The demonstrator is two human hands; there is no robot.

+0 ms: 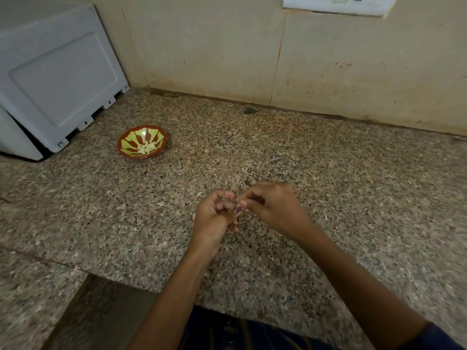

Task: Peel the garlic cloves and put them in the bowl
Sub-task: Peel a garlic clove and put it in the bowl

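A small red bowl (121,144) with a yellow-green pattern stands on the speckled granite counter (328,157) at the left, with several pale peeled garlic cloves (145,148) in its bottom. Over the middle of the counter my left hand (214,218) and my right hand (273,205) meet with curled fingers. Between their fingertips they pinch a small garlic clove (237,209) with purplish skin, mostly hidden by the fingers.
A white appliance (50,79) stands at the back left, close to the bowl. A beige tiled wall (252,51) runs along the back, with a small dark bit (250,111) at its foot. The counter's front edge steps down at the lower left.
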